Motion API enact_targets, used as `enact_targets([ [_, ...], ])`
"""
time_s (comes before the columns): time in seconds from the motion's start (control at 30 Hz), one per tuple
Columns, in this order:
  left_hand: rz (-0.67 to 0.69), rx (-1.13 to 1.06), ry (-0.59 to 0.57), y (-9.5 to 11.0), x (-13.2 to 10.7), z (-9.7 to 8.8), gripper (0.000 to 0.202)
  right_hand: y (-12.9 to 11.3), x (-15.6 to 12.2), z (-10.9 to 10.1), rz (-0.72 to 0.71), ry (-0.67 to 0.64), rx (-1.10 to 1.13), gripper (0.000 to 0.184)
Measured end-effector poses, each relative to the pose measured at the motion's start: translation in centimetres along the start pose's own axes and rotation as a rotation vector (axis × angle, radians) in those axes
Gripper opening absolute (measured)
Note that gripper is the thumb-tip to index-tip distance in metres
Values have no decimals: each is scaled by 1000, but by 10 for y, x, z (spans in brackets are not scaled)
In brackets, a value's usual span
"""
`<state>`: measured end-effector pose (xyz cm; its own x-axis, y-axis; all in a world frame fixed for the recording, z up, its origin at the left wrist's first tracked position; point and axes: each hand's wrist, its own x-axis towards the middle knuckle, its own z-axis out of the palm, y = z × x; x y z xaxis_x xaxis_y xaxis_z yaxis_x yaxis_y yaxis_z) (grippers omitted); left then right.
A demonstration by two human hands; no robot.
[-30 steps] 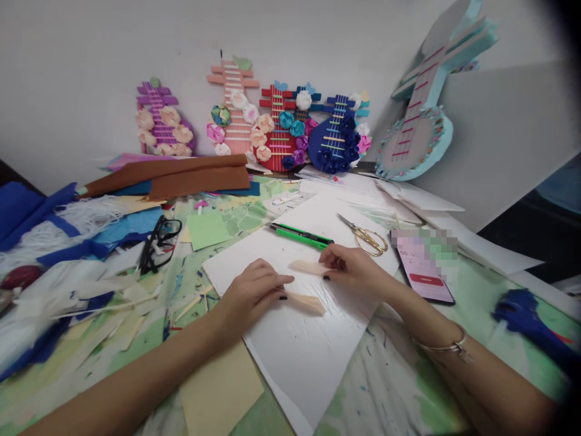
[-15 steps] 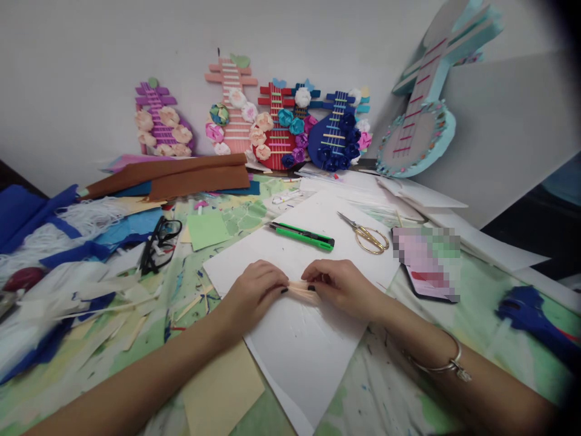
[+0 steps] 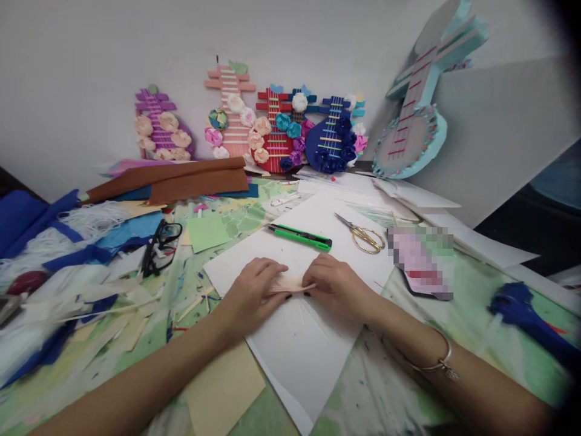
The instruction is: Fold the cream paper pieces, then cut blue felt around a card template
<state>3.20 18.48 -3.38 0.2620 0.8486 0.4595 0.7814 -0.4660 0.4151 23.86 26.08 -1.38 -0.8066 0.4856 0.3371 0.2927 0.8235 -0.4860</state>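
Note:
A small piece of pale peach paper (image 3: pixel 290 283), finely creased like crepe paper, is held low over a white sheet (image 3: pixel 295 357). My left hand (image 3: pixel 256 293) has it between thumb and fingers at the left. At its right end, my right hand (image 3: pixel 338 287) pinches the paper, fingers curled and partly hidden. Beyond the hands, a green utility knife (image 3: pixel 302 237) lies on the white sheet. Scissors with gold handles (image 3: pixel 365 238) rest to its right, blades pointing up and left.
A phone (image 3: pixel 422 266) lies right of the sheet, and a blue glue gun (image 3: pixel 521 312) farther right. Black glasses (image 3: pixel 158 247), white string (image 3: pixel 91 221) and paper scraps crowd the left. Decorated model string instruments (image 3: pixel 275 130) line the wall, with brown paper (image 3: pixel 200 183) before them.
More of the peach paper now shows between my hands, mostly by the left fingers. My left thumb and fingers are farther apart around it. The view has shifted slightly.

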Motion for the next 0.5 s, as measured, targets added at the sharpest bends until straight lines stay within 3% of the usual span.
enact_targets([
  [0.13,-74,-7,-42,2,3,-3,32,8,-2,6,-130,159,0,15],
  [0.3,-153,-127,-37,1,4,-5,30,8,-1,9,-134,169,69,17],
  [0.5,-73,-98,62,-5,4,-3,7,5,5,13,114,163,112,21],
])
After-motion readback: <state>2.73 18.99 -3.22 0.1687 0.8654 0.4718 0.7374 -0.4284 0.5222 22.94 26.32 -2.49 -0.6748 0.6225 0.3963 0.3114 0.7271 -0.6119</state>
